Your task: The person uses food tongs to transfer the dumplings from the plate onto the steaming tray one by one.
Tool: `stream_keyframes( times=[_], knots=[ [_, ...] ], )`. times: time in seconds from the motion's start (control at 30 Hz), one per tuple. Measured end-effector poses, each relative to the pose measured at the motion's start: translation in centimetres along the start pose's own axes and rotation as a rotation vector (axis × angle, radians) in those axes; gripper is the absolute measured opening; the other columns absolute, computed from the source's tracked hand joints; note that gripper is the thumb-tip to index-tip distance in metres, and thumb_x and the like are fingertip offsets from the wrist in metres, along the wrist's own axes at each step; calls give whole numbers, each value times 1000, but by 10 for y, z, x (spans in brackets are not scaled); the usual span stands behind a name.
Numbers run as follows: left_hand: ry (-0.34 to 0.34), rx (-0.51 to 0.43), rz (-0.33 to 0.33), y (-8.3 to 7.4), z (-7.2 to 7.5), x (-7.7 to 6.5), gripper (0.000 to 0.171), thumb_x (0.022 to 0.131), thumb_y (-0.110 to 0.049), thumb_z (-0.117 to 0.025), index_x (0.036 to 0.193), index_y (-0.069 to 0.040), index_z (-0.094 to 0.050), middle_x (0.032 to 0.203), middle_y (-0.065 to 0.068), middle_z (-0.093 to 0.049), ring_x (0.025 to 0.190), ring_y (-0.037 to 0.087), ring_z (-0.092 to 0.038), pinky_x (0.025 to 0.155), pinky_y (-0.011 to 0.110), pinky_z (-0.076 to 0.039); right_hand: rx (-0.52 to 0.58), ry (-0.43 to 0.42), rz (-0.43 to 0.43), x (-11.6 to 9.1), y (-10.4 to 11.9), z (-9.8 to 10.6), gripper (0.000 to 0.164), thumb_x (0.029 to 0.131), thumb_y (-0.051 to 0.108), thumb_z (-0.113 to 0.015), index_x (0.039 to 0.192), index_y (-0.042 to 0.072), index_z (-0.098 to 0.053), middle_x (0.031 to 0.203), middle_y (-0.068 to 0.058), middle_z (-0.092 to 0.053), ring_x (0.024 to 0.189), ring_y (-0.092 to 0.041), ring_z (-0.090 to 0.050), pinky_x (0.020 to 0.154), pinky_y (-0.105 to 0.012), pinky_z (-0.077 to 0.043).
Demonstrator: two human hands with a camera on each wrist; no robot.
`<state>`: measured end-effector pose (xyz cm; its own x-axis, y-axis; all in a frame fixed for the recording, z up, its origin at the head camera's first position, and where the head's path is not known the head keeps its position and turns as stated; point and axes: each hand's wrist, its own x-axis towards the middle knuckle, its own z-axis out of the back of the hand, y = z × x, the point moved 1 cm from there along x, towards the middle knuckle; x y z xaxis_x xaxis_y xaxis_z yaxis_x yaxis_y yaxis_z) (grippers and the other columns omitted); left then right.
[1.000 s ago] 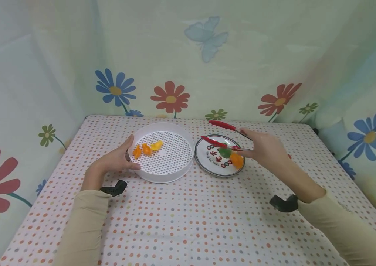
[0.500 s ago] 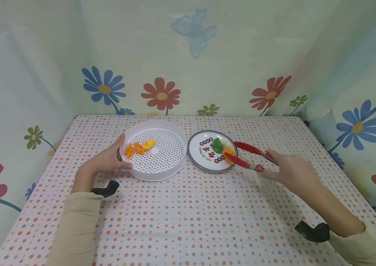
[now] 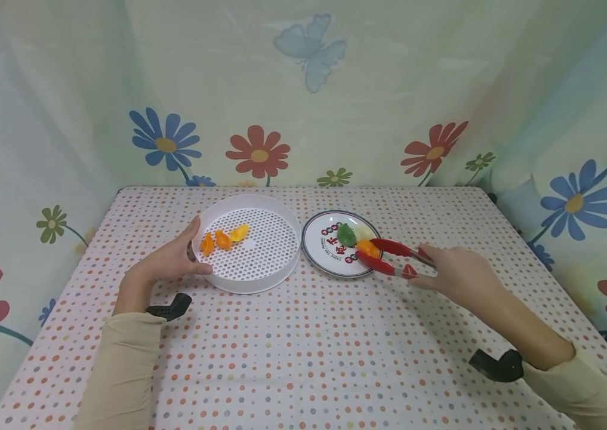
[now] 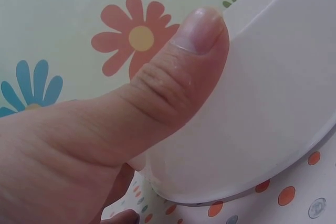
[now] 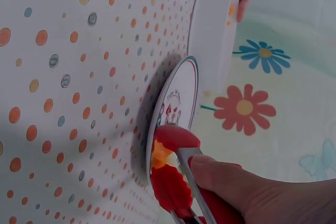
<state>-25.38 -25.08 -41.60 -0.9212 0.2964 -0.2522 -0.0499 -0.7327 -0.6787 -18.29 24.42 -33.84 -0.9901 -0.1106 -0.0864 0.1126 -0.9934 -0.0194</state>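
"Where's the orange piece?"

"At the right side of the plate [image 3: 316, 240], between the red tips of my tongs [image 3: 392, 247]. Half a second ago they stood wider apart; now they've drawn in around it, so I judge it's nearly or already caught. I can't tell if it's lifted."

"And your fingers?"

"My right hand [image 3: 460, 272] is curled round the handles, partly squeezed. The green piece [image 3: 345, 235] lies just beside. Farther left, my left hand [image 3: 172, 257] spreads thumb and fingers against the outer wall of the white sieve [image 3: 258, 285], unchanged."
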Motion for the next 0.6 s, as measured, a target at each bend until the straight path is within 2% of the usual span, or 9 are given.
stream_keyframes(
  times=[0.2, 0.43, 0.6],
  knots=[
    [-6, -3, -4, 2, 0, 0, 129, 71, -44, -81, 150, -19, 19, 160, 9, 16, 147, 35, 7, 116, 60, -4, -2, -12, 33, 1, 3, 1, 76, 72, 43, -80, 128, -1, -55, 90, -19, -70, 59, -18, -50, 44, -22, -39],
    [-14, -8, 7, 0, 0, 0, 128, 72, -42, -81, 150, -19, 18, 160, 8, 15, 148, 34, 7, 116, 59, -5, 27, -50, 68, 0, 6, 6, 71, 72, 40, -80, 125, 0, -57, 99, -23, -69, 66, -23, -59, 47, -25, -49],
    [-13, -3, 3, 0, 0, 2, 128, 72, -44, -80, 151, -19, 18, 160, 7, 16, 148, 33, 7, 117, 58, -5, 15, -103, 111, 3, 25, 26, 73, 72, 39, -81, 130, 3, -55, 99, -22, -70, 74, -29, -65, 48, -27, -51]
  ],
)
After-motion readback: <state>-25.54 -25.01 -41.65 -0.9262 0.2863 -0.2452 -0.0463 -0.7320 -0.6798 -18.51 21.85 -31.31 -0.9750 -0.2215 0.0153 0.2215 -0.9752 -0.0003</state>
